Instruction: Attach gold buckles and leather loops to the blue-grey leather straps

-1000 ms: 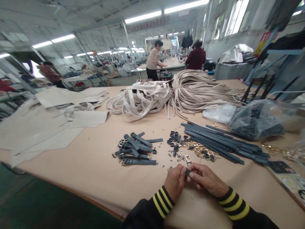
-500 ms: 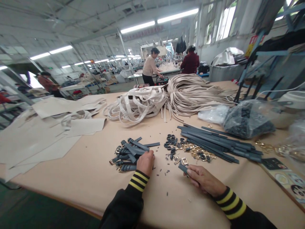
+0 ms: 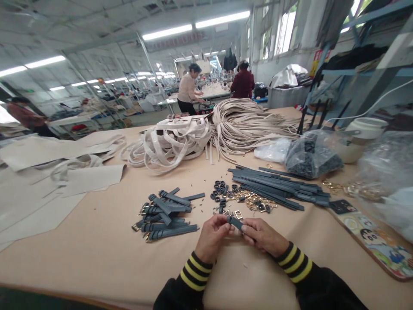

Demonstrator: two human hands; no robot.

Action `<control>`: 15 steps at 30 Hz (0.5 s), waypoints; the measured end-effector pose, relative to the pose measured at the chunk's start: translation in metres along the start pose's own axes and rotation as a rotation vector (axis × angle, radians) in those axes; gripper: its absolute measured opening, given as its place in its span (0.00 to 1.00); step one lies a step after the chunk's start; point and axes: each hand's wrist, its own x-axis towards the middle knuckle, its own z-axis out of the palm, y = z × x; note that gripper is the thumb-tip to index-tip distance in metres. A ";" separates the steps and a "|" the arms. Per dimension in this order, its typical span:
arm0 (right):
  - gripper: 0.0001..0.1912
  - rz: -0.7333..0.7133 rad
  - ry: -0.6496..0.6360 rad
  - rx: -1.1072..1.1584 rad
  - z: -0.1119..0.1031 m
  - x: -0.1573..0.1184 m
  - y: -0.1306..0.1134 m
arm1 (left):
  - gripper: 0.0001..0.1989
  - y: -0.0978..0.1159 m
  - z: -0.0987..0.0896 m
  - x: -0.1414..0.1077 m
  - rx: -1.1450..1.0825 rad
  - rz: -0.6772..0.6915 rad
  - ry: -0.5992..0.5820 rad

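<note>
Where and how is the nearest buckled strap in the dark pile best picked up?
I'd pinch the nearest buckled strap by its plain end, across the width, coming from the right and slightly above. That end looks flat and juts past its immediate neighbour, while its buckle crowds the left end.

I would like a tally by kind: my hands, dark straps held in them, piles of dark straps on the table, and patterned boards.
Hands (left hand, right hand): 2
Held dark strap: 1
Dark strap piles (buckled pile, long-strip pile): 2
Patterned board: 1
Total: 6
</note>
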 end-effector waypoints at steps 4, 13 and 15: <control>0.14 -0.033 0.095 -0.094 0.002 0.001 0.002 | 0.11 -0.008 0.007 0.003 -0.167 -0.061 0.094; 0.12 -0.128 0.192 -0.407 0.005 -0.002 -0.012 | 0.11 -0.018 -0.002 0.005 -0.094 0.007 0.106; 0.12 -0.166 0.203 -0.507 0.004 -0.002 -0.011 | 0.13 -0.018 -0.002 0.005 -0.091 -0.002 0.098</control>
